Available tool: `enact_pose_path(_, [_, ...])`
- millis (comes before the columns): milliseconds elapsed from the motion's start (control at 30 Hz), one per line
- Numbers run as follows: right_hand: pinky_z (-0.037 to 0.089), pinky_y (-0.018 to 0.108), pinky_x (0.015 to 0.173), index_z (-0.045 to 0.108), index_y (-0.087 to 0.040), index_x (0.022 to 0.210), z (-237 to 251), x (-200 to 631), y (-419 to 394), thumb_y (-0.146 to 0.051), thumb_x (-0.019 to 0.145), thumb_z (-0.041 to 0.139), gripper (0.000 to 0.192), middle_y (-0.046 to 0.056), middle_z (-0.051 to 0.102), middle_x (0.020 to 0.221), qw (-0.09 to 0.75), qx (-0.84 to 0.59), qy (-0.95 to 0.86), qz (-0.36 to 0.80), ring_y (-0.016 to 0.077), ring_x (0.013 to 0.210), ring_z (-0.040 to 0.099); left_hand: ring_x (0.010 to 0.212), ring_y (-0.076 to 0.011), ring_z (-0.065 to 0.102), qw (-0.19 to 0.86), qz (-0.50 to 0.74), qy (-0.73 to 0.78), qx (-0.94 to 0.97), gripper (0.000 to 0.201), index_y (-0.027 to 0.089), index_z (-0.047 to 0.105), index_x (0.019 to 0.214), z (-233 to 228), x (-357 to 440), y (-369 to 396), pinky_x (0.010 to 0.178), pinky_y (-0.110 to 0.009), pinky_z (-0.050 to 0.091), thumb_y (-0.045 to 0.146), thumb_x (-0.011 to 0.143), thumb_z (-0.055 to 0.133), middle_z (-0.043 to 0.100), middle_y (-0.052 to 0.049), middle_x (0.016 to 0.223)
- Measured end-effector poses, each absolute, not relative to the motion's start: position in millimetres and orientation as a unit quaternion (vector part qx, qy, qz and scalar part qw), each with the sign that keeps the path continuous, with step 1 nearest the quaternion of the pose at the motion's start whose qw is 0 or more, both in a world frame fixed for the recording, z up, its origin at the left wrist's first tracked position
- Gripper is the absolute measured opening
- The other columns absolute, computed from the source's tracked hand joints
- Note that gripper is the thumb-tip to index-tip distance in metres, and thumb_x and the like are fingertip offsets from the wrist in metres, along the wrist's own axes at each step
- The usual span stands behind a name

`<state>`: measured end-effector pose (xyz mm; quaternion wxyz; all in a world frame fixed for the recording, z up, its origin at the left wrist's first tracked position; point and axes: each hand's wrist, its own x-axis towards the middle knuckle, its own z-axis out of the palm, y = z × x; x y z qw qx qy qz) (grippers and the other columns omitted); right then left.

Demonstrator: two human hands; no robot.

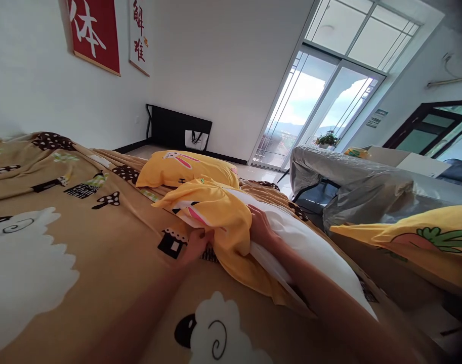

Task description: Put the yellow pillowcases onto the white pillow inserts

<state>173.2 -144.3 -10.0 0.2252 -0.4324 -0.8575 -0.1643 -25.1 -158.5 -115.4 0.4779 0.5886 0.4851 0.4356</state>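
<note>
Pillowcase [231,205], yellow, centre of frame, bunched over far end of white pillow [310,237]. Left hand [196,244]: grip pinching a fold; right hand [260,226]: between case and pillow, fingertips hidden, closure impossible to tell. Probably best: fold held firmly, fabric eased evenly along both sides. Textures: thin, creased case; smooth, plump pillow; soft-looking, sheep-printed blanket [120,247] beneath.

Home, bedroom by look of it. Tan blanket printed with white sheep [113,253] spread wide across lower left of frame. On it, near centre, plump yellow rabbit-print pillow [200,171] and plump white pillow [310,237] partly covered by yellow cloth pillowcase [231,215]. Red scroll with white brushed character [94,35] on white wall [33,81], upper left. Tall glass door in pale frame [313,108], upper right; leafy green potted plant [327,137] near it.
</note>
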Motion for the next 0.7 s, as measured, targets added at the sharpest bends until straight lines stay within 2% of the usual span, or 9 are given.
enact_pose_path(67, [0.029, 0.028, 0.055, 0.05, -0.019, 0.056, -12.1, 173.4, -142.1, -0.015, 0.072, 0.054, 0.017, 0.004, 0.058, 0.068, 0.22, -0.434, -0.853, -0.19, 0.0147, 0.065, 0.046, 0.063, -0.0162, 0.053, 0.447, 0.475, 0.47, 0.594, 0.041, 0.016, 0.05, 0.072, -109.3, -9.2, -172.9, 0.058, -0.027, 0.042, 0.053, 0.082, 0.034, 0.059, -0.006, 0.069])
enact_pose_path(167, [0.031, 0.028, 0.055, 0.052, -0.019, 0.054, -25.8, 167.1, -138.0, -0.012, 0.074, 0.054, 0.021, 0.004, 0.06, 0.069, 0.227, -0.444, -0.842, -0.206, 0.0153, 0.067, 0.05, 0.072, -0.0169, 0.053, 0.433, 0.474, 0.421, 0.641, 0.026, 0.016, 0.05, 0.071, -97.6, 15.3, -200.0, 0.066, -0.027, 0.041, 0.037, 0.081, 0.038, 0.06, -0.005, 0.074])
enact_pose_path(367, [0.04, 0.024, 0.058, 0.062, -0.02, 0.064, -73.2, 140.3, -140.0, -0.015, 0.083, 0.054, 0.022, 0.004, 0.065, 0.076, 0.177, -0.364, -0.902, -0.15, 0.0161, 0.079, 0.057, 0.067, -0.0132, 0.045, 0.428, 0.348, 0.332, 0.765, 0.01, 0.016, 0.047, 0.063, -100.8, 28.4, -222.7, 0.064, -0.025, 0.035, 0.016, 0.072, 0.044, 0.054, -0.002, 0.069])
enact_pose_path(500, [0.045, 0.026, 0.067, 0.063, -0.019, 0.068, -73.4, 138.0, -150.9, -0.018, 0.078, 0.057, 0.012, 0.005, 0.066, 0.081, 0.187, -0.339, -0.914, -0.119, 0.0182, 0.083, 0.057, 0.067, -0.0125, 0.046, 0.424, 0.241, 0.315, 0.814, 0.008, 0.016, 0.051, 0.067, -99.3, 7.7, -221.2, 0.061, -0.023, 0.034, 0.009, 0.065, 0.048, 0.056, 0.0, 0.072])
enact_pose_path(567, [0.045, 0.027, 0.071, 0.061, -0.018, 0.065, -64.0, 141.9, -159.1, -0.019, 0.073, 0.059, 0.008, 0.005, 0.065, 0.083, 0.209, -0.334, -0.916, -0.07, 0.0179, 0.081, 0.056, 0.06, -0.0115, 0.045, 0.423, 0.145, 0.281, 0.849, 0.007, 0.016, 0.054, 0.064, -81.1, -6.4, -224.3, 0.057, -0.022, 0.032, 0.012, 0.067, 0.05, 0.056, 0.001, 0.065])
enact_pose_path(633, [0.046, 0.028, 0.075, 0.059, -0.018, 0.06, -53.3, 147.1, -169.1, -0.019, 0.068, 0.058, 0.008, 0.005, 0.062, 0.083, 0.244, -0.325, -0.913, 0.038, 0.0174, 0.081, 0.055, 0.057, -0.0114, 0.047, 0.406, 0.066, 0.227, 0.883, 0.014, 0.017, 0.059, 0.063, -53.6, -24.7, -227.3, 0.055, -0.023, 0.032, 0.021, 0.075, 0.053, 0.057, 0.001, 0.062])
enact_pose_path(700, [0.046, 0.029, 0.078, 0.06, -0.018, 0.06, -44.4, 152.5, -180.5, -0.021, 0.065, 0.054, 0.009, 0.004, 0.062, 0.083, 0.259, -0.322, -0.89, 0.192, 0.018, 0.083, 0.056, 0.064, -0.0134, 0.054, 0.381, 0.12, 0.237, 0.886, 0.022, 0.019, 0.067, 0.073, -27.5, -48.7, -224.4, 0.06, -0.023, 0.036, 0.033, 0.082, 0.053, 0.064, 0.0, 0.07])
